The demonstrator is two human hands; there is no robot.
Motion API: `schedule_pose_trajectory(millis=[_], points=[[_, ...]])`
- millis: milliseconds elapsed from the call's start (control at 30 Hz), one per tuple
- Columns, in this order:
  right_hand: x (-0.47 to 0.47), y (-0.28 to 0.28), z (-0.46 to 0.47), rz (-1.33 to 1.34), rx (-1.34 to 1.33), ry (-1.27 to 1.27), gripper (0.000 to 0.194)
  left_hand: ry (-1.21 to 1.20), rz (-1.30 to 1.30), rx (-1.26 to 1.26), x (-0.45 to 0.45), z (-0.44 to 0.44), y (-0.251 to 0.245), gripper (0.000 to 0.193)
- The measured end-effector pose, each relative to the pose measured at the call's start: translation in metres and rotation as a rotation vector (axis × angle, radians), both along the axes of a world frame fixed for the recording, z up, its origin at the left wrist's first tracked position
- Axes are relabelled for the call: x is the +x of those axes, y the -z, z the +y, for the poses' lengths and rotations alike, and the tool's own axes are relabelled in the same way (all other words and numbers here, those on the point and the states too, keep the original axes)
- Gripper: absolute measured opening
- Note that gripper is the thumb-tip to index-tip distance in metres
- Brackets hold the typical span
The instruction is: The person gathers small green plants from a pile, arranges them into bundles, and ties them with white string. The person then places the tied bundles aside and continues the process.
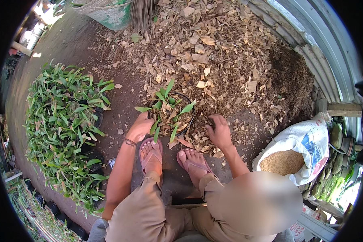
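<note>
A round black plant pot [193,116] stands on the ground just before my feet, filled with wood chips, with several green-leaved cuttings [165,95] rising from it. My left hand [141,126] is at the pot's left side, its fingers bent against the rim; the fingertips are partly hidden, so a grip cannot be made out. To the right of the pot, my right hand [220,130] is over the loose wood chips [199,60], thumb and fingers curved and apart. Whether a few chips lie between those fingers cannot be told.
Many leafy potted plants [63,130] stand in a dense group at the left. A white sack [313,142] of grainy husks is at the right. A green bucket [115,15] and a stick broom [142,13] stand at the top. Corrugated sheets [317,66] edge the chip heap.
</note>
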State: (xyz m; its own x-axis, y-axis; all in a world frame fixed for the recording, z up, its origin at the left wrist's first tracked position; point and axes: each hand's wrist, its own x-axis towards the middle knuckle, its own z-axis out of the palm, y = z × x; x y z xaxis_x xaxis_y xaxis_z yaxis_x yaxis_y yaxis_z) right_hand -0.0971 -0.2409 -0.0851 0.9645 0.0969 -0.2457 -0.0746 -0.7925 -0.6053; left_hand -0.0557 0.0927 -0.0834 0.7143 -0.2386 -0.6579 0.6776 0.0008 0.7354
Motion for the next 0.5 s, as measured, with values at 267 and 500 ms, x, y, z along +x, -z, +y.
schedule_pose_trajectory(millis=[267, 500], points=[[-0.028, -0.006, -0.016, 0.022, -0.077, -0.023, 0.060, -0.627, 0.181, -0.310, -0.064, -0.048, -0.008, 0.057], [-0.058, -0.005, -0.023, 0.014, -0.265, -0.079, 0.051, 0.153, 0.069, 0.289, -0.071, -0.011, 0.003, 0.027]])
